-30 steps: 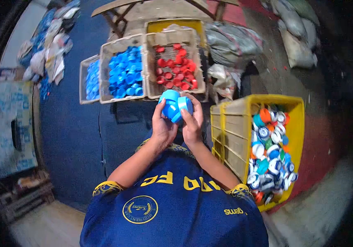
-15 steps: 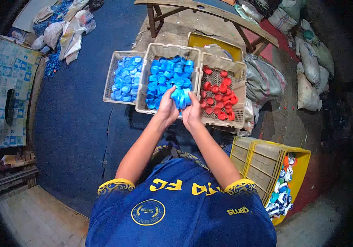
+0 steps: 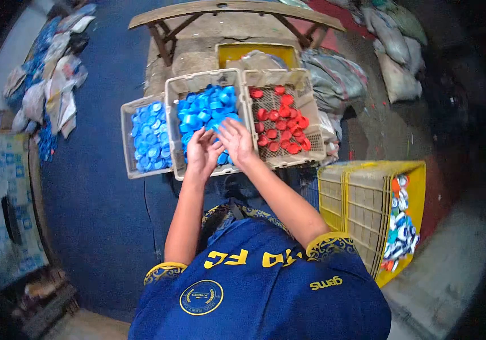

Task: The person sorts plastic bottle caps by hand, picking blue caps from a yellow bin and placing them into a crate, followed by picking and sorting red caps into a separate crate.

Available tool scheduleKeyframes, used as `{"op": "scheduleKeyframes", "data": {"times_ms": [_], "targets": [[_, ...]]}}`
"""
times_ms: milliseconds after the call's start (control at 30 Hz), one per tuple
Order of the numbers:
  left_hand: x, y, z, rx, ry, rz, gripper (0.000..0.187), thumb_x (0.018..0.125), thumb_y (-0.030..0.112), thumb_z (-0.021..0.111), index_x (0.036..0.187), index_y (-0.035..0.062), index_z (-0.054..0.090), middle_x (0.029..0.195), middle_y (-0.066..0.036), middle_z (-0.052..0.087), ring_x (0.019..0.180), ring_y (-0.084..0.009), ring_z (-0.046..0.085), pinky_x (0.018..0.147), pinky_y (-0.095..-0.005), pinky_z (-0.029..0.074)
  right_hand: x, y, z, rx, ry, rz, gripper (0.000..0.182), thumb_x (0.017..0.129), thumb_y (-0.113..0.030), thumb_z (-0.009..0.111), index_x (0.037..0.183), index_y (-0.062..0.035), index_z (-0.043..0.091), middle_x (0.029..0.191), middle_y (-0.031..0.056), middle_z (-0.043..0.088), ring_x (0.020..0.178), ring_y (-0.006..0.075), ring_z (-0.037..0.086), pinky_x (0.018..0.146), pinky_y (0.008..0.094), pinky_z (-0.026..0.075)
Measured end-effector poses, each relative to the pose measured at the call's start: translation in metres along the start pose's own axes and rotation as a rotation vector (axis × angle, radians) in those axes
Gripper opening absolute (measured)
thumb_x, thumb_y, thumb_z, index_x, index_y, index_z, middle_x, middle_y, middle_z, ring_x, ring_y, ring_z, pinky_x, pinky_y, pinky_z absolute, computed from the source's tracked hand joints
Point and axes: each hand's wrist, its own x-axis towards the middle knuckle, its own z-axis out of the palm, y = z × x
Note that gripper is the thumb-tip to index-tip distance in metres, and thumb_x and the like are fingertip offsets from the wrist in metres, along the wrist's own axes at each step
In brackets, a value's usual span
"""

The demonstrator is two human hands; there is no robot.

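Note:
My left hand (image 3: 204,151) is over the near part of the middle crate (image 3: 171,102), palm turned up and fingers apart, with nothing seen in it. Close beside it, my right hand (image 3: 235,143) is spread above the same crate, also without a cap. Under and beyond my fingers lies a heap of bright blue bottle caps (image 3: 204,107). To the left, a smaller crate (image 3: 129,161) holds lighter blue caps (image 3: 152,136). Red caps (image 3: 284,120) lie on the mesh bottom of the right-hand crate (image 3: 312,116).
A yellow-rimmed crate (image 3: 362,212) with mixed caps (image 3: 401,235) lies on its side at right. Beyond the crates are a yellow bin (image 3: 228,55) and a wooden bench (image 3: 237,7). Stuffed sacks (image 3: 333,76) lie behind at right; plastic bags (image 3: 61,93) at far left.
The blue caps cupped in both hands have been let go over the middle crate, and the fingers have opened. The view has turned, so the crates appear lower and further left.

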Motion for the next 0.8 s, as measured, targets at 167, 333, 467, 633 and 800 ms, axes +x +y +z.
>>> {"op": "scheduleKeyframes", "data": {"times_ms": [167, 333, 467, 633, 800], "targets": [[0.009, -0.01, 0.007, 0.225, 0.258, 0.102, 0.043, 0.095, 0.036, 0.055, 0.125, 0.0056, 0.057, 0.13, -0.013, 0.056, 0.119, -0.0335, 0.055, 0.097, -0.0551, 0.046, -0.018, 0.008, -0.053, 0.032, 0.074, 0.01, 0.043, 0.098, -0.035, 0.054, 0.128, -0.0046, 0.058, 0.129, 0.0144, 0.063, 0.119, 0.0285, 0.061, 0.102, 0.0441, 0.047], [0.019, -0.044, 0.03, 0.34, 0.191, 0.033, 0.054, 0.098, 0.036, 0.049, 0.141, 0.003, 0.047, 0.145, -0.011, 0.05, 0.129, -0.0304, 0.051, 0.11, -0.0503, 0.041, -0.062, -0.037, -0.09, 0.027, 0.092, -0.06, 0.037, 0.101, -0.034, 0.047, 0.124, -0.0066, 0.058, 0.125, 0.0161, 0.066, 0.116, 0.0307, 0.064, 0.1, 0.0454, 0.05], [0.018, -0.104, 0.071, 0.379, 0.182, -0.165, 0.047, 0.098, 0.034, 0.051, 0.134, 0.0041, 0.053, 0.137, -0.007, 0.058, 0.127, -0.0281, 0.053, 0.107, -0.0422, 0.043, -0.14, -0.115, -0.108, -0.15, 0.203, -0.24, 0.025, 0.096, -0.018, 0.059, 0.116, -0.0041, 0.062, 0.111, 0.0113, 0.07, 0.093, 0.0204, 0.071, 0.082, 0.0352, 0.057], [0.024, -0.198, 0.113, 0.489, 0.03, -0.354, 0.034, 0.096, 0.033, 0.055, 0.119, 0.0098, 0.061, 0.123, -0.004, 0.065, 0.117, -0.0245, 0.06, 0.1, -0.0408, 0.048, -0.235, -0.193, -0.169, -0.386, 0.297, -0.617, 0.022, 0.098, -0.018, 0.059, 0.114, -0.0033, 0.065, 0.104, 0.0064, 0.069, 0.091, 0.0131, 0.067, 0.081, 0.0291, 0.054], [0.02, -0.302, 0.156, 0.553, 0.002, -0.404, 0.031, 0.094, 0.036, 0.055, 0.114, 0.0136, 0.064, 0.119, 0.0, 0.066, 0.114, -0.022, 0.059, 0.098, -0.0373, 0.045, -0.338, -0.288, -0.241, -0.564, 0.433, -0.793, 0.022, 0.096, -0.02, 0.064, 0.112, -0.0038, 0.066, 0.103, 0.0032, 0.069, 0.091, 0.0091, 0.063, 0.083, 0.0264, 0.05]]}}
